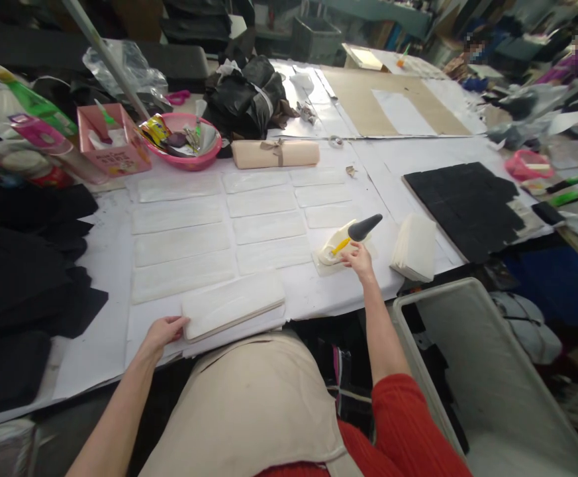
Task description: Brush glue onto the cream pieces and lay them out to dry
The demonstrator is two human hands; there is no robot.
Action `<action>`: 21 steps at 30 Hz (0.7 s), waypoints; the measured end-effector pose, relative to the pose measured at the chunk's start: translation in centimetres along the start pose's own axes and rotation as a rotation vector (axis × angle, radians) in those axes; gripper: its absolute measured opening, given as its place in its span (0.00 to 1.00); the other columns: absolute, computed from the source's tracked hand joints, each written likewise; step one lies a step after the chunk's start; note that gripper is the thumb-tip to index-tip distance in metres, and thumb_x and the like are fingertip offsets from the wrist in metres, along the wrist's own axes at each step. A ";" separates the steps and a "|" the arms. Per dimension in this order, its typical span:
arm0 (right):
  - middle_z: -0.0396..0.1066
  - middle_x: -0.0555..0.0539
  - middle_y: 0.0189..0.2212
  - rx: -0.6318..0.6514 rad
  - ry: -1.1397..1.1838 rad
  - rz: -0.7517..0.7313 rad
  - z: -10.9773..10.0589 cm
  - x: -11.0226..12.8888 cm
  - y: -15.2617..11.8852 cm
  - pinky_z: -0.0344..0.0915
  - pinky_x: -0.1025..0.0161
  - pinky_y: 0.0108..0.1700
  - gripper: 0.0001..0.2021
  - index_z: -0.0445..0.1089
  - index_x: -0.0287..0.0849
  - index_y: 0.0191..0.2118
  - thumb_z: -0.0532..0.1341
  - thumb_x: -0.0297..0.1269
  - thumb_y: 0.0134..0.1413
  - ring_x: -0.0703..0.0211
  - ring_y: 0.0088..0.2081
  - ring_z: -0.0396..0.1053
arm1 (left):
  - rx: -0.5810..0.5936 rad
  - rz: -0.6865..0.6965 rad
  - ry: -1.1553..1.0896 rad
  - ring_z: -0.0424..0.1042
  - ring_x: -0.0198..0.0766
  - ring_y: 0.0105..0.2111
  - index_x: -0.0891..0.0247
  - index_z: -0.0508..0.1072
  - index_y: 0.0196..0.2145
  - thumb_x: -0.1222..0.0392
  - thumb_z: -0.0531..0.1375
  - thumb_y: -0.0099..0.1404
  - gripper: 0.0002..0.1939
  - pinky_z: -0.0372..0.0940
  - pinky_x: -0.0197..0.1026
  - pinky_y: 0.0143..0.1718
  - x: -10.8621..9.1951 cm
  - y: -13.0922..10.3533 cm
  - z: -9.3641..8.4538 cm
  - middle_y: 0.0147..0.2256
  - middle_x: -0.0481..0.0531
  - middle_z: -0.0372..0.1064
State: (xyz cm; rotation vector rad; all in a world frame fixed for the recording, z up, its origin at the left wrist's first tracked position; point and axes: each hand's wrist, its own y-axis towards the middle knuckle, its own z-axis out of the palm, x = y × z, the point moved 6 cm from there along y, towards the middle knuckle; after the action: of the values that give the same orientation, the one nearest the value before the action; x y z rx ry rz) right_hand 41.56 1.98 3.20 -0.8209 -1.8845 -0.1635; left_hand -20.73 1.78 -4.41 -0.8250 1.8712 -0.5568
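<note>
At the table's front edge lies a stack of white rectangular pieces [236, 305]. My left hand [168, 331] pinches the stack's left end between thumb and fingers. My right hand [358, 260] is closed on a yellow-handled tool [341, 246] at a pale, glue-like container [329, 254]. A dark, tapered object [365, 227] slants up just above that hand; whether it belongs to the tool I cannot tell. Several flat white pieces [179, 244] lie in columns on the white table covering [328, 298]. Right of my right hand stands another stack of white pieces [414, 246].
Black fabric pieces [25, 265] lie at the left. Behind the rows are a pink basket [184, 162], a pink box [112, 156] and a beige roll [275, 154]. A black sheet [462, 205] lies right. A large bin [497, 371] stands at the front right.
</note>
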 end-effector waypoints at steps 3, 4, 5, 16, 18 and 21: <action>0.74 0.51 0.23 -0.123 -0.042 0.068 0.7 -2.7 -3.0 0.68 0.68 0.23 0.17 0.67 0.38 0.44 0.63 0.40 0.49 0.61 0.22 0.74 | 0.024 0.023 0.014 0.72 0.39 0.24 0.67 0.75 0.24 0.55 0.68 0.38 0.14 0.69 0.39 0.28 -0.3 -0.4 0.2 0.25 0.54 0.75; 0.74 0.50 0.23 -0.079 -0.058 0.086 2.2 -3.5 -4.3 0.67 0.69 0.22 0.14 0.68 0.39 0.42 0.61 0.41 0.52 0.62 0.21 0.73 | 0.026 0.025 0.021 0.73 0.39 0.25 0.67 0.76 0.24 0.55 0.68 0.39 0.15 0.69 0.40 0.28 -0.5 -0.5 0.2 0.25 0.55 0.75; 0.75 0.49 0.24 0.039 -0.057 0.105 4.5 -4.2 -5.7 0.66 0.70 0.22 0.13 0.69 0.39 0.40 0.60 0.42 0.54 0.63 0.21 0.73 | 0.025 0.025 0.025 0.73 0.39 0.25 0.67 0.76 0.24 0.55 0.68 0.39 0.14 0.69 0.40 0.29 -0.7 -0.7 0.3 0.25 0.55 0.75; 0.76 0.42 0.24 0.402 -0.193 -0.034 19.6 -2.6 -11.5 0.67 0.60 0.32 0.15 0.71 0.44 0.25 0.63 0.52 0.46 0.48 0.31 0.76 | -0.052 -0.014 -0.050 0.69 0.37 0.23 0.69 0.76 0.22 0.64 0.68 0.42 0.08 0.61 0.37 0.25 -2.7 -3.5 0.4 0.20 0.52 0.71; 0.73 0.43 0.20 0.466 -0.239 -0.034 20.3 -3.3 -11.0 0.64 0.59 0.28 0.20 0.68 0.45 0.21 0.60 0.57 0.47 0.48 0.27 0.73 | -0.073 -0.026 -0.088 0.68 0.35 0.22 0.70 0.76 0.24 0.64 0.68 0.43 0.09 0.60 0.37 0.25 -2.2 -3.0 0.2 0.20 0.51 0.70; 0.67 0.46 0.14 0.546 -0.253 0.029 20.8 -4.2 -11.3 0.60 0.60 0.24 0.25 0.64 0.45 0.17 0.55 0.62 0.49 0.52 0.21 0.68 | -0.072 -0.034 -0.135 0.66 0.34 0.22 0.70 0.75 0.24 0.63 0.68 0.43 0.10 0.59 0.36 0.24 -1.5 -3.1 0.3 0.20 0.51 0.69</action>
State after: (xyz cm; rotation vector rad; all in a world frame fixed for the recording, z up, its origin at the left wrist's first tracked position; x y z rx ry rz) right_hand 19.92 1.00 -7.26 -0.5053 -2.0103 0.4759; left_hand -19.07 0.87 -1.55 -0.9208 1.7643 -0.4458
